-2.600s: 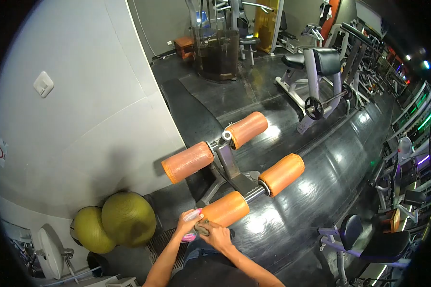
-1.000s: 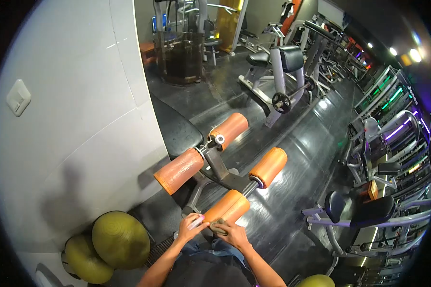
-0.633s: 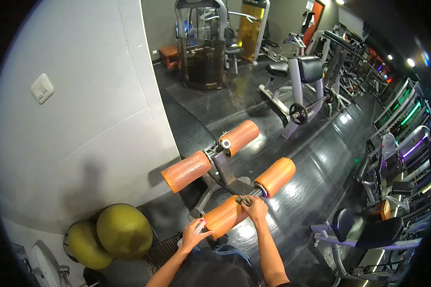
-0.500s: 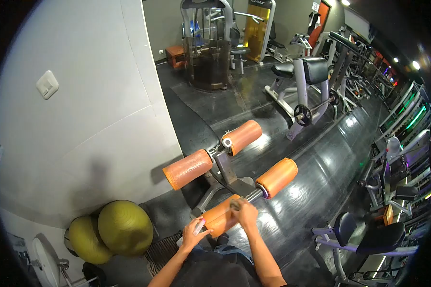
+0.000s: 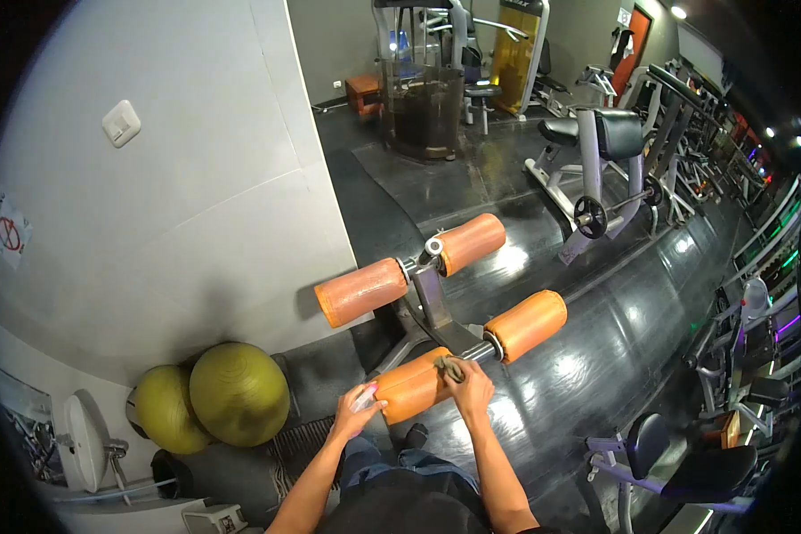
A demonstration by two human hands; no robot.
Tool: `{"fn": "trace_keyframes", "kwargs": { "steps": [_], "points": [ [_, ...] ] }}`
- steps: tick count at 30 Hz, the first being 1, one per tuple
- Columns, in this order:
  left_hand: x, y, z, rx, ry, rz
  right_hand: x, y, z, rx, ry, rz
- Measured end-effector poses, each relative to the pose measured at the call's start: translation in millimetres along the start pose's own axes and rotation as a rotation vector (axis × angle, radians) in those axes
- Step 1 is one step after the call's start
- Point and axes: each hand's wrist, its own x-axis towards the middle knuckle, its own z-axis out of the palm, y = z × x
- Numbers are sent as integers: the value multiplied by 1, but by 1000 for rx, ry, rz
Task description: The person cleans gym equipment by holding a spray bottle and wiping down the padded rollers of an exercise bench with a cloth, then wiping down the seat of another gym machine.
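My left hand [image 5: 349, 418] is closed around a small whitish, see-through bottle [image 5: 363, 400] with a bit of pink at its top. It sits at the left end of the near orange foam roller [image 5: 408, 389]. On the right end of that same roller, my right hand [image 5: 473, 393] presses a bunched grey-green cloth [image 5: 451, 368], its fingers closed on it. Another orange roller [image 5: 527, 327] shares the metal bar. Two more padded rollers, a left one [image 5: 362, 292] and a right one [image 5: 473, 243], sit higher on the machine's frame [image 5: 432, 298].
Two green exercise balls [image 5: 240, 394] rest against the white wall [image 5: 196, 160] on my left, near a sink [image 5: 84, 440]. A padded bench machine [image 5: 596, 169] stands ahead, and a black-seated machine [image 5: 703, 472] is at the lower right. Dark flooring [image 5: 578, 383] lies between.
My right hand has shifted slightly along the near roller with the cloth, towards its right end. My left hand stays at the left end with the bottle. The view has turned slightly left.
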Motion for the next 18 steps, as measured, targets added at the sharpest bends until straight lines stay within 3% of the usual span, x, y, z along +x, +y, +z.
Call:
{"fn": "trace_keyframes", "kwargs": {
  "steps": [4,6,8,9,12,14,18],
  "points": [
    [4,-12,2,30,19,-41,-17,-15,11,28,27,-8],
    [7,-8,0,84,21,-73,-37,-31,23,-18,-112,-15],
    [14,-10,-5,82,-19,-121,-60,-37,41,95,-81,-237],
    [18,-10,-8,73,-61,-173,-67,-43,43,59,-208,-207],
    [28,-6,-16,197,-97,-66,-72,-43,33,83,-287,-304],
    [27,2,-20,224,-92,-35,-60,-31,22,117,-197,-330],
    [29,-4,-17,261,-72,1,-31,4,-10,80,-1,-69]
  ]
}}
